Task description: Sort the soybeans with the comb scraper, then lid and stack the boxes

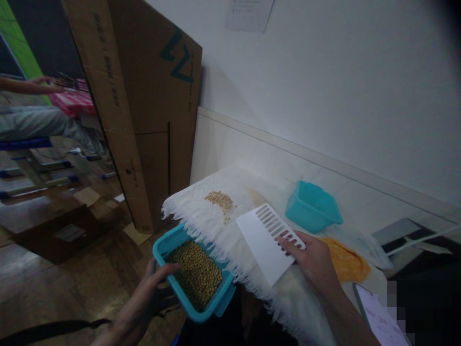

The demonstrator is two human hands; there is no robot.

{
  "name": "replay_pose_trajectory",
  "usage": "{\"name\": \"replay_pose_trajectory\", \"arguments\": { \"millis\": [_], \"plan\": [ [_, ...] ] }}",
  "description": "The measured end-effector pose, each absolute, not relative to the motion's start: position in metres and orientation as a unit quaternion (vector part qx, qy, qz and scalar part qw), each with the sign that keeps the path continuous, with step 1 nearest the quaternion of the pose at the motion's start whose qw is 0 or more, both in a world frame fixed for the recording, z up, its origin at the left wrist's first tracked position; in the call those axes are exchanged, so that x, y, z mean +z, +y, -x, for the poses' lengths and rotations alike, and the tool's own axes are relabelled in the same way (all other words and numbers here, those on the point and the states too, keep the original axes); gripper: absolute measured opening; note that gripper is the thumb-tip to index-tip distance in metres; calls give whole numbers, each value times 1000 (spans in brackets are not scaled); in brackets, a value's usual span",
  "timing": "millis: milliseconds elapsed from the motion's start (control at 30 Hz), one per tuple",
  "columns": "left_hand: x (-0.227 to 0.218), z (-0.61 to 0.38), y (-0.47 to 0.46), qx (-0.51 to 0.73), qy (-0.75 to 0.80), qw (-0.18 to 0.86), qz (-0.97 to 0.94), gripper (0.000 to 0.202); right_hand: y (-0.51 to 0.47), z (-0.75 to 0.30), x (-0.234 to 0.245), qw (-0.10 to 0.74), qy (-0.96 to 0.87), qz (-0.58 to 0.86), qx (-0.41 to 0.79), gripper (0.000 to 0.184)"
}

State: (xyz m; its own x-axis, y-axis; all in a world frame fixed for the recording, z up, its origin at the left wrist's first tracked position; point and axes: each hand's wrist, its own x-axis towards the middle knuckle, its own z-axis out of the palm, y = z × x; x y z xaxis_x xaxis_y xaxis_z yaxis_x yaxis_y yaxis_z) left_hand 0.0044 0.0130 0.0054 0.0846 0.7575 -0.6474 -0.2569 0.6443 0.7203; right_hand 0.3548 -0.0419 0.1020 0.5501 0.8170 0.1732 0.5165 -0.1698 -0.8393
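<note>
My left hand [153, 290] grips the near rim of a teal plastic tray [220, 299] filled with yellowish beans [196, 274], held just below the fringed edge of a white cloth [201, 216]. My right hand [311, 257] holds a flat white plastic scraper [262, 238] with a row of slots along one end, fingers curled over its slotted edge above the cloth. A small heap of loose beans [220, 200] lies on the cloth farther back.
A second teal tray [312, 206] stands tilted on the cloth at the back right, beside an orange cloth [345, 262]. A tall cardboard box [144, 105] leans against the wall to the left. Another person's arm [27, 85] shows at far left.
</note>
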Motion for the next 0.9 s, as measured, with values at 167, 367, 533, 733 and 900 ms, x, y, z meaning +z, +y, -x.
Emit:
{"name": "replay_pose_trajectory", "arguments": {
  "millis": [167,367,533,733,900],
  "plan": [
    [7,-3,10,358,571,701,-230,107,-54,-337,94,499,-414,749,136,41],
    [8,-5,6,375,548,708,-239,104,-53,-300,77,523,-412,738,106,44],
    [4,-7,7,372,556,705,-236,103,-30,-301,66,547,-380,737,119,45],
    [0,-7,8,365,550,714,-233,102,-14,-315,59,528,-388,734,178,48],
    [5,-6,7,367,551,709,-243,92,-12,-326,49,543,-368,738,159,46]
  ]
}}
